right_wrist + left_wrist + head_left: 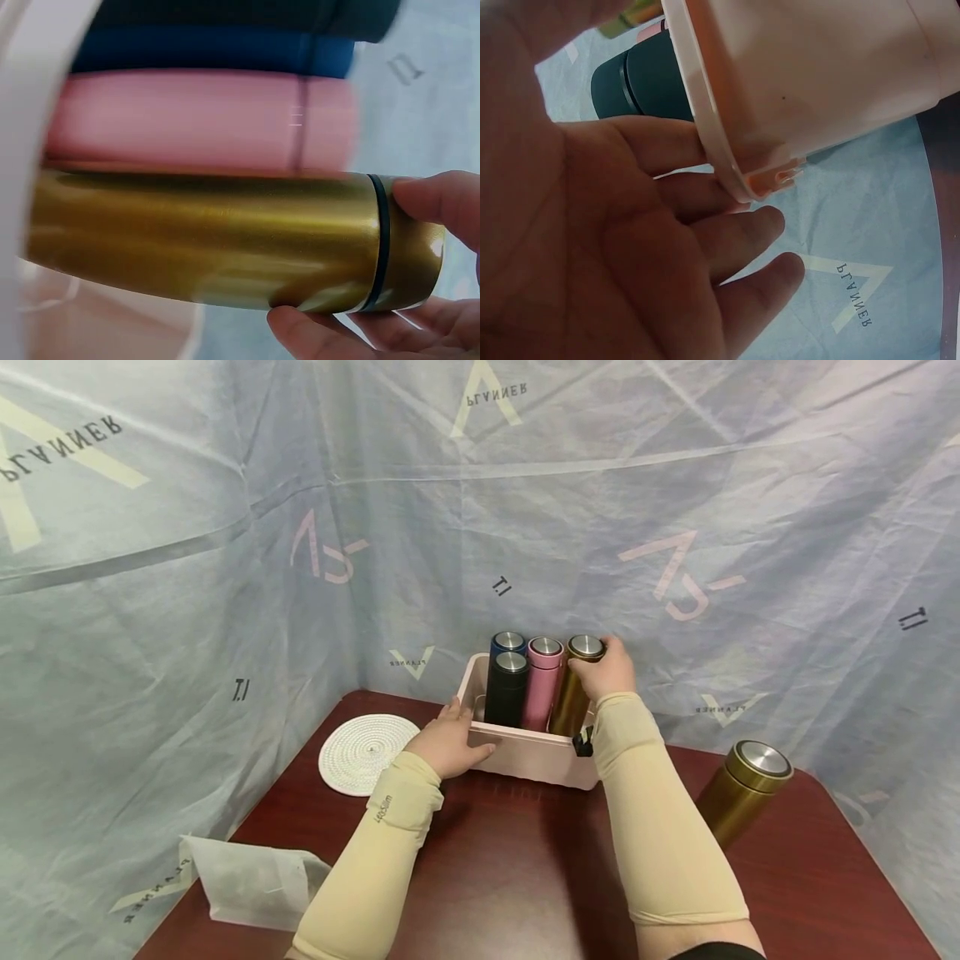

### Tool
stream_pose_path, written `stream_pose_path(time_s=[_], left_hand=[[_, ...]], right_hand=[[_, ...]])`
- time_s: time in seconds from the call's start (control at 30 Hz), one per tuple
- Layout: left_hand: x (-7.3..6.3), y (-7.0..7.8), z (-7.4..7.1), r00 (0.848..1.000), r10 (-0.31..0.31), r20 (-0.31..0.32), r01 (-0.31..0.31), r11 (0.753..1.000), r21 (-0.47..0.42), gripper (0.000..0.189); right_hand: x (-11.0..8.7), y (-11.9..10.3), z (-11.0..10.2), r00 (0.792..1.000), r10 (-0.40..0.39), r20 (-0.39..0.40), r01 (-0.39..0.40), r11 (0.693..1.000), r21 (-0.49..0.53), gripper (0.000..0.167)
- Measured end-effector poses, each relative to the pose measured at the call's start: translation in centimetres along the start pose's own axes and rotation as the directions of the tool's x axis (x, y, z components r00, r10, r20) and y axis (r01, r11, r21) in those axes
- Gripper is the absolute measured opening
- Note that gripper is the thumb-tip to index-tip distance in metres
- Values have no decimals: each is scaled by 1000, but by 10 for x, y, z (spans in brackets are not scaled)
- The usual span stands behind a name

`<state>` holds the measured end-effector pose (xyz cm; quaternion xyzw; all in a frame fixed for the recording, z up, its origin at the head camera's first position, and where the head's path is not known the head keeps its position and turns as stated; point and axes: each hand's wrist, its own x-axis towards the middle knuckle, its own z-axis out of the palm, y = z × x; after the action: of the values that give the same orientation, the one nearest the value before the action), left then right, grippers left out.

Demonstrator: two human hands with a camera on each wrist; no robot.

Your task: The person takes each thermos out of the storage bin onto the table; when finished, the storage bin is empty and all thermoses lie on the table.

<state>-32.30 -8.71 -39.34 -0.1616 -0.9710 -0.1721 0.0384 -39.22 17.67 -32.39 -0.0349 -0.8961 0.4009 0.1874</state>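
Grey-blue printed sheeting (pixel 562 527) encloses the work area behind and at both sides. The dark red tabletop (pixel 510 860) extends across the foreground. Near its far edge sits a pale pink bin (pixel 525 756), its top uncovered. Cream sleeves (pixel 675 835) cover both forearms. To the left of the bin, a round white mat (pixel 360 756) lies flat; nearer the viewer, a whitish pouch (pixel 251 883) rests at the left edge, partly hidden by the left sleeve.

The held gold bottle (pixel 572 697) is at the right of the bin, cap up and slightly tilted, its lower end inside the walls; whether its base touches the bin floor cannot be told. Just beside it stand a pink bottle (pixel 542 693), a blue bottle (pixel 202 51) and, in front of the latter, a dark green bottle (pixel 506 702). A second gold bottle (pixel 738 793) stands at the right, outside the bin.

Right hand (pixel 613 672): grip pinching the held gold bottle around its cap end, thumb opposite fingers. Left hand (pixel 447 747): grip spread, fingers extended against the bin's left rim.
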Motion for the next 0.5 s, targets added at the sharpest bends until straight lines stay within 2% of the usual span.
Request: stream_pose_path(time_s=[0.3, 0.5], left_hand=[[-1, 1, -1, 1000, 1, 6, -1, 1000, -19, 85], [0, 0, 0, 1000, 3, 17, -3, 999, -35, 87]], right_hand=[[-25, -38, -50, 989, -117, -88, 119, 993, 19, 69], [-49, -59, -85, 974, -149, -169, 160, 986, 51, 67]])
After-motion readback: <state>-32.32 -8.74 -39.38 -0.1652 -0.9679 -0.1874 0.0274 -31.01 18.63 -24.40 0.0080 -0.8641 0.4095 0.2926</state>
